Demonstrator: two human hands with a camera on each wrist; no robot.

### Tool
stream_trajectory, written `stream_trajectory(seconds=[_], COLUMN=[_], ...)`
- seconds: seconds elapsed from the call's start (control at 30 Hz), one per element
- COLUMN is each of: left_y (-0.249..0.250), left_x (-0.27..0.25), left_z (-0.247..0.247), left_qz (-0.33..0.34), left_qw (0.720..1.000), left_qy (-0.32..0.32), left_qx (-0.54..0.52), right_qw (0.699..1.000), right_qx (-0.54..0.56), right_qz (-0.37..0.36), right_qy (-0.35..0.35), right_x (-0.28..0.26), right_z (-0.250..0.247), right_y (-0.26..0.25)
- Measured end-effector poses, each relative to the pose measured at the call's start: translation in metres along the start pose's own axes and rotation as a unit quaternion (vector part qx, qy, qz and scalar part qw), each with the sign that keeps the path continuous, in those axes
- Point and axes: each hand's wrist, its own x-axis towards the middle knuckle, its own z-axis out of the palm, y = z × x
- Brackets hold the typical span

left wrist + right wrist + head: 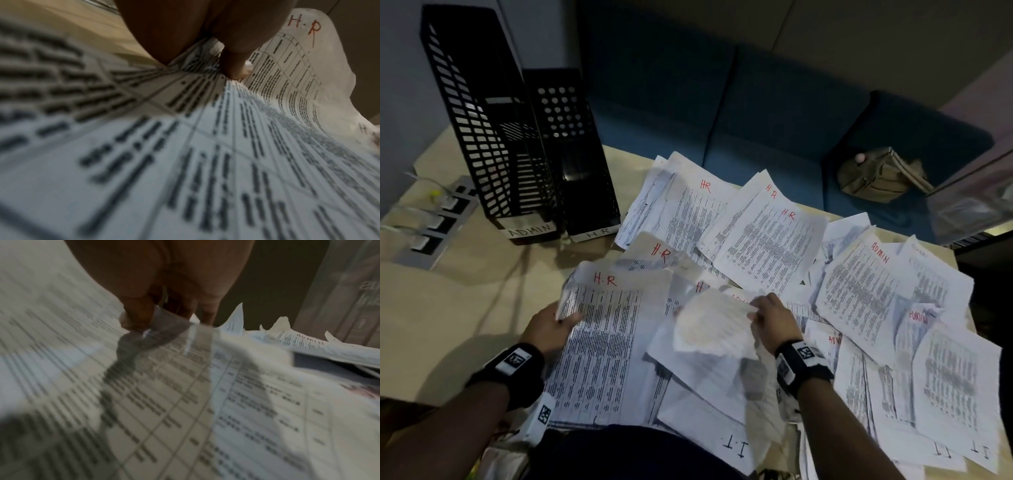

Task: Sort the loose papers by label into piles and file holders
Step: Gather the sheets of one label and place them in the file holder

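Note:
Many loose printed papers [767, 246] marked HR, ADMIN or I.T cover the table. My left hand [558, 325] grips the left edge of a stack of sheets topped by an H.R paper [613, 329]; in the left wrist view the thumb [234, 65] presses down on that H.R paper [287, 73]. My right hand [770, 318] pinches the corner of a blurred, lifted sheet [712, 329], whose label I cannot read; the right wrist view shows the fingers [139, 318] holding this sheet [185, 386]. Two black file holders stand at the back left, labelled ADMIN [482, 130] and HR [582, 164].
A power strip [434, 226] with plugged cables lies at the table's left edge. A blue sofa [756, 113] with an olive bag [876, 178] stands behind the table. Bare tabletop [465, 301] shows left of the papers. Sheets marked I.T [736, 445] lie near my body.

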Motion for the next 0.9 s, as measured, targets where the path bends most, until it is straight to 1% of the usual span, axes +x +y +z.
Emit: stream_trajectory(seconds=[0.07,0.1,0.13,0.2,0.23,0.3,0.4,0.43,0.47,0.5,0.53,0.57,0.63,0.67,0.73,0.83,0.87,0.9], left_y=[0.001,0.001,0.001,0.000,0.000,-0.001,-0.001,-0.002,-0.002,-0.003,-0.004,-0.004,-0.006,-0.007,-0.009,-0.009,-0.009,-0.009], left_x=[-0.001,-0.001,-0.002,-0.002,-0.001,-0.001,0.001,0.001,0.001,0.001,0.001,0.002,0.002,0.002,0.003,0.004,0.004,0.005], left_z=[0.000,0.000,0.000,0.000,0.000,0.000,0.000,0.001,0.001,0.001,0.001,0.001,0.001,0.001,0.002,0.003,0.002,0.002], left_qz=[0.000,-0.001,-0.001,0.003,0.005,0.006,0.007,0.006,0.004,0.002,-0.001,-0.003,-0.009,-0.014,-0.022,-0.021,-0.022,-0.021], left_qw=[1.000,1.000,1.000,1.000,1.000,1.000,1.000,1.000,1.000,1.000,1.000,1.000,1.000,1.000,0.999,0.999,0.999,0.999], left_qy=[0.001,0.001,0.001,0.000,-0.001,-0.004,-0.001,0.000,0.002,0.004,0.006,0.006,0.005,0.006,0.012,0.019,0.014,0.010], left_qx=[-0.002,-0.002,-0.004,-0.002,0.000,0.001,0.002,0.003,0.002,-0.001,-0.002,-0.003,-0.005,-0.009,-0.027,-0.040,-0.030,-0.023], right_qw=[0.993,0.987,0.985,0.988,0.990,0.994,0.992,0.987,0.983,0.981,0.983,0.987,0.987,0.986,0.986,0.986,0.989,0.991], right_qx=[0.099,0.132,0.138,0.103,0.078,0.027,-0.070,-0.110,-0.134,-0.133,-0.098,-0.036,0.077,0.107,0.138,0.151,0.132,0.112], right_qz=[0.056,0.083,0.088,0.084,0.083,0.088,0.099,0.102,0.102,0.099,0.100,0.096,0.072,0.052,0.028,0.022,0.036,0.065], right_qy=[0.011,0.025,0.049,0.080,0.080,0.058,0.045,0.052,0.075,0.100,0.117,0.126,0.121,0.115,0.087,0.061,0.051,0.039], right_x=[0.000,0.000,0.000,-0.002,-0.004,-0.006,-0.004,-0.002,-0.001,0.001,0.002,0.003,0.005,0.004,0.003,0.004,0.003,0.001], right_z=[-0.023,-0.037,-0.051,-0.078,-0.090,-0.110,-0.124,-0.123,-0.122,-0.120,-0.118,-0.117,-0.112,-0.110,-0.100,-0.069,-0.055,-0.039], right_y=[0.002,0.006,0.013,0.034,0.046,0.067,0.094,0.102,0.105,0.105,0.100,0.091,0.070,0.057,0.035,0.008,-0.002,-0.009])
